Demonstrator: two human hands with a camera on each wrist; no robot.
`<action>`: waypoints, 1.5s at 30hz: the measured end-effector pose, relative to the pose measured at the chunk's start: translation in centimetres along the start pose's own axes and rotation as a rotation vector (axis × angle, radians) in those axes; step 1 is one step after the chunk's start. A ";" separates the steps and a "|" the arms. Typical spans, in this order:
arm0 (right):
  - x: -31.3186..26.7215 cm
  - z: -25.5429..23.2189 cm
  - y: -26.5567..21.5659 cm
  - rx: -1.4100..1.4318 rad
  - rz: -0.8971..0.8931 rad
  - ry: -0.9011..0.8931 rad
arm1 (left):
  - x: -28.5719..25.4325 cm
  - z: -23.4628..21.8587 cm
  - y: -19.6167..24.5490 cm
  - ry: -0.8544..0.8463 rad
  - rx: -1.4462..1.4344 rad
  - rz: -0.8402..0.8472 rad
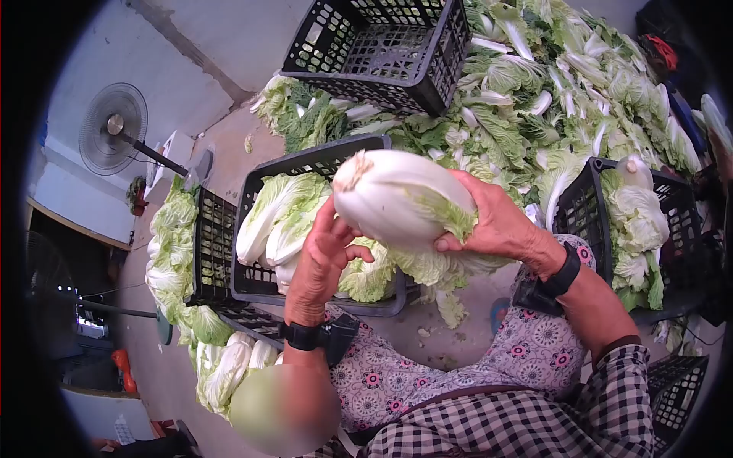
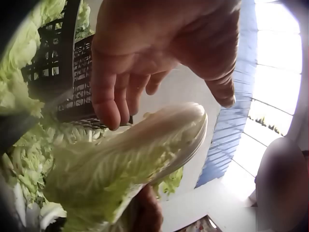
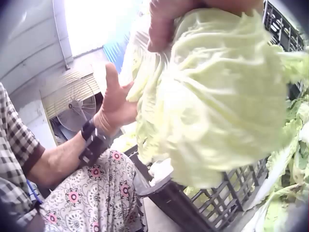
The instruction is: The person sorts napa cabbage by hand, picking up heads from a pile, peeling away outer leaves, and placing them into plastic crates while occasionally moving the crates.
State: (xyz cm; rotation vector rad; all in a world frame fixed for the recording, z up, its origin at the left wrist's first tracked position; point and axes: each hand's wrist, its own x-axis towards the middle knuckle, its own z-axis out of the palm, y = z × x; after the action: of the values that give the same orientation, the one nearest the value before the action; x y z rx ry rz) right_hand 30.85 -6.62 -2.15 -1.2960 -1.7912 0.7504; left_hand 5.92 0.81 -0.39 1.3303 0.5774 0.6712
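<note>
A large napa cabbage (image 1: 397,198) is held up over the lap, its pale root end toward the left hand and its leafy end toward the right. My right hand (image 1: 500,221) grips the leafy end, thumb along the near side. Beside the root end is my left hand (image 1: 324,256), fingers apart and loosely bent. The left wrist view shows a gap between the left hand (image 2: 164,48) and the cabbage (image 2: 140,154). In the right wrist view, leaves of the cabbage (image 3: 222,101) hang under the right hand (image 3: 193,14).
A black crate (image 1: 393,305) with cabbages stands in front of the left knee, another crate (image 1: 599,221) at the right. An empty crate (image 1: 427,84) sits against a heap of loose leaves (image 1: 527,114). More cabbages (image 1: 172,252) line the left, near a fan (image 1: 114,126).
</note>
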 end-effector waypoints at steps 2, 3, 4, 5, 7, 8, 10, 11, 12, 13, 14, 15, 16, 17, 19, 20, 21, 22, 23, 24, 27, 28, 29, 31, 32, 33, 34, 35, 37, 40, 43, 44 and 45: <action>0.3 0.0 0.5 0.060 0.031 0.005 | 0.5 0.5 -2.3 -0.021 0.142 -0.021; 0.4 0.1 0.5 0.083 0.037 0.003 | 0.7 1.2 -2.8 -0.098 0.176 -0.087; 0.5 0.3 0.7 0.103 0.040 0.002 | 0.8 1.4 -3.4 -0.115 0.291 -0.099; 0.6 0.5 0.7 0.121 0.038 -0.003 | 0.9 1.5 -4.0 -0.134 0.410 -0.110; 0.7 0.8 0.7 0.162 0.025 -0.020 | 0.5 1.6 -3.9 -0.082 0.263 -0.160; 0.6 1.0 0.8 0.193 0.033 -0.039 | 0.4 1.1 -4.4 -0.054 0.128 -0.171; 0.5 1.4 0.8 0.287 0.099 -0.110 | 0.2 0.5 -4.1 -0.028 -0.072 -0.148; 0.5 1.5 0.7 0.282 0.095 -0.102 | 0.2 0.5 -3.7 -0.034 -0.052 -0.127; 0.5 1.7 0.5 0.276 0.091 -0.096 | 0.1 0.5 -3.4 -0.038 -0.035 -0.105; 0.5 1.9 0.4 0.268 0.087 -0.094 | 0.0 0.5 -3.3 -0.040 -0.019 -0.082; 0.6 1.9 0.3 0.275 0.106 -0.086 | 0.0 0.1 -3.4 -0.044 0.035 -0.118; 0.6 1.8 0.3 0.272 0.119 -0.071 | -0.1 -0.2 -3.5 -0.050 0.042 -0.132; 0.8 1.8 0.3 0.279 0.129 -0.054 | 0.0 -0.4 -3.8 -0.062 0.049 -0.148; 0.9 1.8 0.2 0.284 0.138 -0.033 | 0.1 -0.5 -4.1 -0.079 0.058 -0.164; 0.9 1.5 0.2 0.307 0.159 0.020 | 0.4 -0.1 -4.3 -0.054 0.039 -0.154; 0.8 1.3 0.1 0.324 0.171 0.048 | 0.3 0.1 -4.0 -0.047 0.017 -0.159; 0.6 1.0 0.0 0.344 0.182 0.078 | 0.2 0.2 -3.8 -0.040 -0.007 -0.163; 0.5 0.8 -0.2 0.366 0.191 0.105 | 0.2 0.1 -3.6 -0.031 0.012 -0.176; 0.3 0.6 -0.4 0.389 0.202 0.134 | 0.1 0.1 -3.5 -0.021 0.031 -0.190; 0.1 0.4 -0.7 0.411 0.207 0.161 | 0.1 0.0 -3.5 -0.012 0.049 -0.204; -0.6 0.9 -1.8 0.475 0.223 0.220 | -0.7 -0.7 -3.4 -0.019 0.202 -0.261; -0.8 1.5 -2.3 0.487 0.219 0.233 | -1.0 -2.0 -3.6 -0.038 0.334 -0.331; -1.0 2.1 -2.6 0.500 0.217 0.242 | -1.3 -3.2 -5.2 -0.052 0.354 -0.314; -1.6 3.2 -3.1 0.435 0.176 0.269 | -1.8 -4.1 -7.3 -0.049 0.272 -0.220; -2.1 3.0 -3.4 0.515 0.067 0.201 | -1.9 -3.8 -7.9 -0.041 0.169 -0.145; -2.3 3.0 -3.5 0.532 0.085 0.178 | -2.1 -3.2 -6.7 -0.021 0.160 -0.157; -2.3 3.1 -3.6 0.550 0.102 0.157 | -2.2 -2.8 -6.1 -0.002 0.152 -0.167; -2.5 3.0 -3.8 0.567 0.118 0.136 | -2.0 -3.6 -6.7 -0.027 0.216 -0.121; -3.2 2.3 -5.2 0.571 0.164 0.228 | -1.6 -5.7 -8.2 -0.055 0.300 -0.039; -5.1 0.4 -6.1 0.573 0.181 0.294 | -1.1 -4.8 -7.1 -0.084 0.129 -0.055; -7.5 -1.4 -5.7 0.598 0.229 0.449 | -1.0 -1.0 -4.5 -0.147 -0.033 -0.097; -8.4 -2.1 -5.7 0.618 0.249 0.505 | -0.9 -0.5 -4.1 -0.163 -0.023 -0.114; -9.3 -2.7 -5.5 0.635 0.269 0.563 | -0.8 -0.3 -3.9 -0.181 -0.013 -0.132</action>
State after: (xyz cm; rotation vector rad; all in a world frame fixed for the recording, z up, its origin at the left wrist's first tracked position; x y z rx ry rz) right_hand 32.01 -17.11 1.40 -1.1575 -0.8425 0.8934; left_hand 5.58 0.02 -4.24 1.3126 0.5076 0.4411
